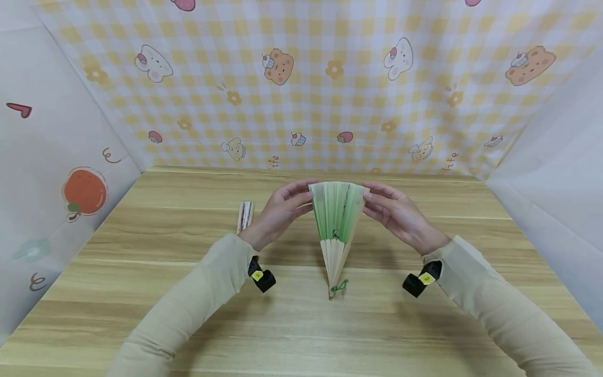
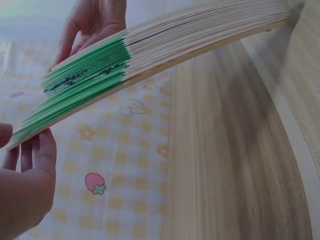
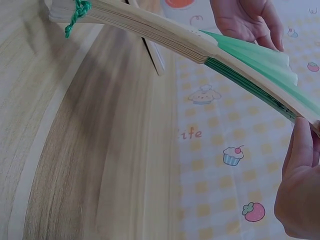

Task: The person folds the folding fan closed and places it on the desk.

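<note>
A green folding fan (image 1: 335, 209) with pale wooden ribs is partly spread, its narrow pivot end toward the person. My left hand (image 1: 285, 209) pinches its upper left edge between thumb and fingers. At the opposite upper corner my right hand (image 1: 395, 212) pinches the other outer rib. The left wrist view shows the fan's green pleats (image 2: 85, 75) stacked closely, with dark markings on them. A green cord (image 3: 79, 14) hangs at the pivot end in the right wrist view.
A slim white object with a dark patterned strip (image 1: 245, 215) lies on the wooden table (image 1: 301, 335), just beyond the left wrist. Behind the table hangs a yellow checked cloth (image 1: 311, 104) with cartoon prints. White printed sheets (image 1: 42, 157) stand at the sides.
</note>
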`<state>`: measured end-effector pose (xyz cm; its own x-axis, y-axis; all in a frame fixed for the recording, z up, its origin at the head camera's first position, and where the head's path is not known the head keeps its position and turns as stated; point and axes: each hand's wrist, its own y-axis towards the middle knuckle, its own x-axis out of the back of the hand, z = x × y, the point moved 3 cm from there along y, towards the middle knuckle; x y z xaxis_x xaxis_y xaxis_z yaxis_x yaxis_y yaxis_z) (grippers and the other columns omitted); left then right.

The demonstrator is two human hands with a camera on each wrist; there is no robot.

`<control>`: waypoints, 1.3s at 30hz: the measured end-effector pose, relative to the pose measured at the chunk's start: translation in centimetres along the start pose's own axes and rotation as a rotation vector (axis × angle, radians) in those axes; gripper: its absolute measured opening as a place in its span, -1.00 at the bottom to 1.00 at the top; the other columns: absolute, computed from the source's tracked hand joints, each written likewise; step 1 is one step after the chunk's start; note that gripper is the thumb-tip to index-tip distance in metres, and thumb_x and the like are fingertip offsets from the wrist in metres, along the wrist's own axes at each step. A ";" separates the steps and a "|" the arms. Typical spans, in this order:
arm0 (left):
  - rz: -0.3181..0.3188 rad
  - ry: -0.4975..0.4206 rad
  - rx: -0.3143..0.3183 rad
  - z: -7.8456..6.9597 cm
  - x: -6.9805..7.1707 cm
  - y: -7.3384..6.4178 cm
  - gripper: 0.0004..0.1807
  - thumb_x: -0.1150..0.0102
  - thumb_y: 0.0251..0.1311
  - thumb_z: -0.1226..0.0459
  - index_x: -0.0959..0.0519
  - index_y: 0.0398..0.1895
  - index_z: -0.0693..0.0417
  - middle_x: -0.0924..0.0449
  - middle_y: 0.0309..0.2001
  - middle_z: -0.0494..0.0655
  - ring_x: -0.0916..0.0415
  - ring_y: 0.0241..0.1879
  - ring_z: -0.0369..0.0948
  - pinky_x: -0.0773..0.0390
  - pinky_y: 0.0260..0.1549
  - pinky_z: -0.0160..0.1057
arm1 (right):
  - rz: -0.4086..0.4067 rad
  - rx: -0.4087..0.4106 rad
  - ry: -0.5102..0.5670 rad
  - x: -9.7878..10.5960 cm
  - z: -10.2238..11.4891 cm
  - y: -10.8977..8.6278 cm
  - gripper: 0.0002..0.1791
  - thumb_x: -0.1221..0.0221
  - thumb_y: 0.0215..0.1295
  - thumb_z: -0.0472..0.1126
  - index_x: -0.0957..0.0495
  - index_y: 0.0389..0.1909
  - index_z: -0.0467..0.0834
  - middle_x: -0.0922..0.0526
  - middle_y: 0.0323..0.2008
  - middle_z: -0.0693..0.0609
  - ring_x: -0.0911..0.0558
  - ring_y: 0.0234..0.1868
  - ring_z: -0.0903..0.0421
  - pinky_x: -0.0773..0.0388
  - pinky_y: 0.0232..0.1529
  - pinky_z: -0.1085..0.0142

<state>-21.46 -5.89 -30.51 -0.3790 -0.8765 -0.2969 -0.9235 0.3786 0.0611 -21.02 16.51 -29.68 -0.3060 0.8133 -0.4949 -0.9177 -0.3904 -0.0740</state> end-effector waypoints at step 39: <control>0.008 -0.005 -0.012 -0.5 -1.4 0.4 -0.62 0.10 0.25 0.37 -0.32 0.14 0.20 -0.39 -0.05 -0.01 -0.41 -0.12 -0.20 -0.42 -0.01 -0.18 | 0.024 -0.010 -0.037 -1.8 0.2 0.4 -0.78 -0.02 0.21 -0.43 -0.55 -0.20 -0.14 -0.55 -0.24 -0.01 -0.59 -0.23 0.12 -0.51 -0.11 0.34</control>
<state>-21.29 -4.64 -29.59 -0.3861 -0.8719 -0.3011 -0.9211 0.3819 0.0753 -20.91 15.01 -28.62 -0.3375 0.8188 -0.4644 -0.9074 -0.4142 -0.0708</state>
